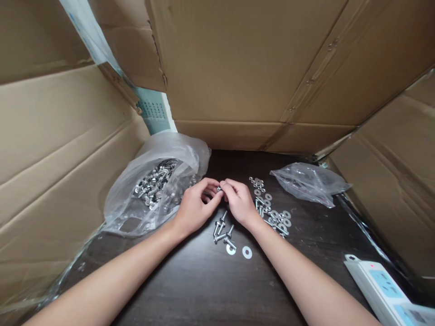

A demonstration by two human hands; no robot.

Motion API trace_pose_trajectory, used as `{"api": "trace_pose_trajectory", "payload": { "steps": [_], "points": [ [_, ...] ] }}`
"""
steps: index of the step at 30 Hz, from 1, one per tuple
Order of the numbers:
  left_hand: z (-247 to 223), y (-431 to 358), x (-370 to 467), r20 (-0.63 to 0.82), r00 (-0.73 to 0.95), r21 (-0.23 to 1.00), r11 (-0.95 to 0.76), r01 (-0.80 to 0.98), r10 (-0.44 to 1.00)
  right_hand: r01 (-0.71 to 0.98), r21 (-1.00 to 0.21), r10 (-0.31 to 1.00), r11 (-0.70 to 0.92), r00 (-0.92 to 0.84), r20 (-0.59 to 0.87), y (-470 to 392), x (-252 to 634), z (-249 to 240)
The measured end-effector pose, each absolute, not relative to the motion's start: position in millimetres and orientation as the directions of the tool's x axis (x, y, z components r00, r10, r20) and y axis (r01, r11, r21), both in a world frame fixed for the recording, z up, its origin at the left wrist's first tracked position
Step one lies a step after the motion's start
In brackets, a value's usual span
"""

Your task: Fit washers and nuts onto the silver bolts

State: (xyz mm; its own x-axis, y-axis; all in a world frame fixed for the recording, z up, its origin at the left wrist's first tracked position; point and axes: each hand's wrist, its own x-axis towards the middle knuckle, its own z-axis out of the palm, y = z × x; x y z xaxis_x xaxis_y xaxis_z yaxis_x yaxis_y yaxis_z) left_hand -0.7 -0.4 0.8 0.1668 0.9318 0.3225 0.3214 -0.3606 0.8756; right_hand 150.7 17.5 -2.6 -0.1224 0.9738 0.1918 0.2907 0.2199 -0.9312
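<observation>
My left hand [197, 206] and my right hand [239, 201] meet at the fingertips over the dark table. Between them is a small metal piece [219, 189], pinched by the fingers of both; it looks like a bolt head or nut, largely covered. Just below the hands lie several bolts [222, 228], with two flat washers [247, 252] at their near side. Right of my right hand, loose nuts [258, 184], washers [286, 215] and more bolts [281, 230] are spread in a heap.
An open clear plastic bag [115, 210] full of metal fasteners stands at the left. A flatter clear bag [309, 181] lies at the back right. At the lower right is a white power strip [384, 285]. Cardboard walls [251, 59] surround the dark table [197, 290].
</observation>
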Motion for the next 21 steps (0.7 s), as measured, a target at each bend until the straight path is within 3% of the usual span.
{"api": "trace_pose_trajectory", "payload": {
  "steps": [11,17,21],
  "points": [
    [-1.3,0.9,-0.8,0.32,0.132,0.871,-0.346,0.349,0.938,0.262,-0.899,0.936,0.351,-0.069,0.345,19.0,154.4,-7.0],
    [-2.9,2.0,-2.2,0.293,0.079,0.896,-0.302,0.326,0.953,0.383,-0.742,0.826,0.55,-0.123,0.55,6.8,152.4,-5.6],
    [-3.5,1.5,-2.3,0.301,0.072,0.898,-0.308,0.313,0.951,0.461,-0.658,0.753,0.595,-0.034,0.657,0.9,150.7,-4.1]
  ]
}}
